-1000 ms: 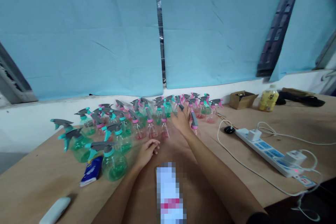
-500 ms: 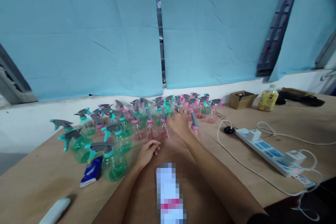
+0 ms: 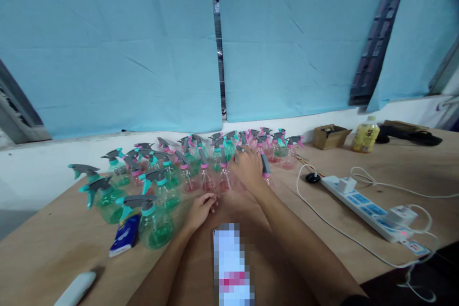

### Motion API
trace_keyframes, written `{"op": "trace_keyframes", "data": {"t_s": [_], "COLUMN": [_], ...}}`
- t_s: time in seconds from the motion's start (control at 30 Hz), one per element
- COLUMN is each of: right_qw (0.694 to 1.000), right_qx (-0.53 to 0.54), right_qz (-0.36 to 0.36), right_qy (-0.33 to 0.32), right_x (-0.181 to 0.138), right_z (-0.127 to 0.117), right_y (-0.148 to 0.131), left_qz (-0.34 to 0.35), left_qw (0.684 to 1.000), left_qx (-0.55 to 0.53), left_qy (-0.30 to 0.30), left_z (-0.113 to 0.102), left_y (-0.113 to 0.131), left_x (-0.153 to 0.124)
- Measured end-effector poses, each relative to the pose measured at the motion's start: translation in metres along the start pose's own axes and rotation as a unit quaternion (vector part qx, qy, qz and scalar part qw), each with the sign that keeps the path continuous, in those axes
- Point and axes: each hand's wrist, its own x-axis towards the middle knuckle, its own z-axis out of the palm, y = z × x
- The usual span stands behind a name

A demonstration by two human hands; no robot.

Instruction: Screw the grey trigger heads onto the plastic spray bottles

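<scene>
My left hand (image 3: pixel 201 210) rests on the wooden table in front of the spray bottles, loosely curled and open, with nothing in it. Among the bottles is my right hand (image 3: pixel 247 167), its fingers closed round a spray bottle that it largely hides. On its left stands a pink-collared spray bottle (image 3: pixel 224 179), and on its right another pink-collared spray bottle (image 3: pixel 266 167), partly behind the wrist. Several more bottles with green or pink liquid stand upright in rows, including a green spray bottle (image 3: pixel 156 229) at the front left.
A phone (image 3: pixel 231 258) with a blurred screen lies below my hands. Left are a blue packet (image 3: pixel 124 235) and a white device (image 3: pixel 76 289). Right are a power strip (image 3: pixel 362 205) with white cables, a small cardboard box (image 3: pixel 330 137) and a yellow drink bottle (image 3: pixel 365 136).
My right hand has drawn back slightly towards me and lower, now covering more of the gap between the two pink-collared bottles. My left hand has stayed in place.
</scene>
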Motion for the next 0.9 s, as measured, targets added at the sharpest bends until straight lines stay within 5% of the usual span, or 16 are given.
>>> {"op": "trace_keyframes", "data": {"t_s": [0.9], "right_qw": [0.994], "right_qx": [-0.040], "right_qz": [0.037], "right_qy": [-0.093], "right_x": [0.001], "right_z": [0.006], "right_y": [0.005], "left_qz": [0.006], "left_qw": [1.000], "left_qx": [-0.019], "left_qy": [-0.003], "left_z": [0.000], "left_y": [0.001], "left_x": [-0.001]}}
